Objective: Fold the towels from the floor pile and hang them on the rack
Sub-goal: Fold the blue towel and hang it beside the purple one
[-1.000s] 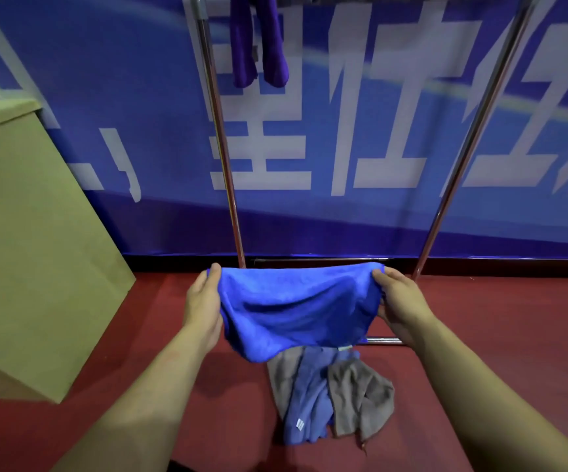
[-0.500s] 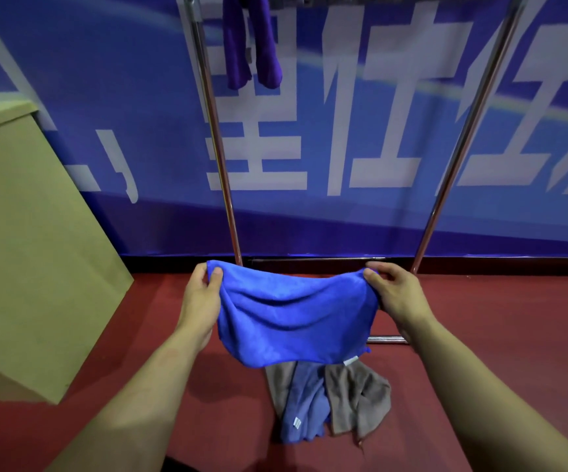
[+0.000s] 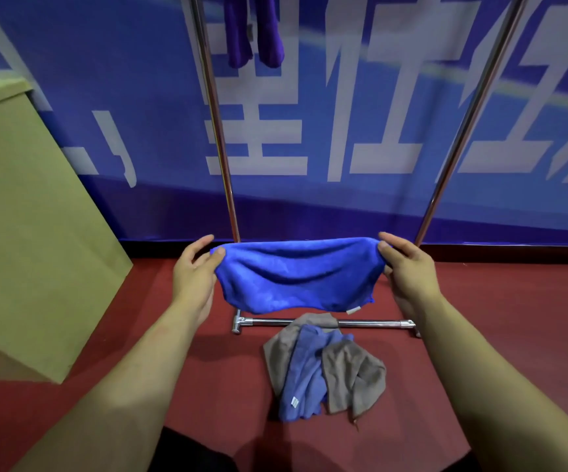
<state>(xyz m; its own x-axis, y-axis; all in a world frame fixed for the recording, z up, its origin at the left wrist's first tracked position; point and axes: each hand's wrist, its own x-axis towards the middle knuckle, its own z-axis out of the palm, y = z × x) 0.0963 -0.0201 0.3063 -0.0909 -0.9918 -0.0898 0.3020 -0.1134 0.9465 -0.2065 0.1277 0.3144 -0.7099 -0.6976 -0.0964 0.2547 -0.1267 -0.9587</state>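
Lying on the red floor (image 3: 497, 335), nearest to the person, is the pile of towels (image 3: 323, 369), grey and blue, touching the rack (image 3: 371, 323) at its low bar. Above this bar the blue towel (image 3: 296, 275) is stretched, folded. The left hand (image 3: 195, 275) pinches its left corner, the right hand (image 3: 406, 269) pinches its right corner. Behind, a purple towel (image 3: 255, 32) hangs high on the rack.
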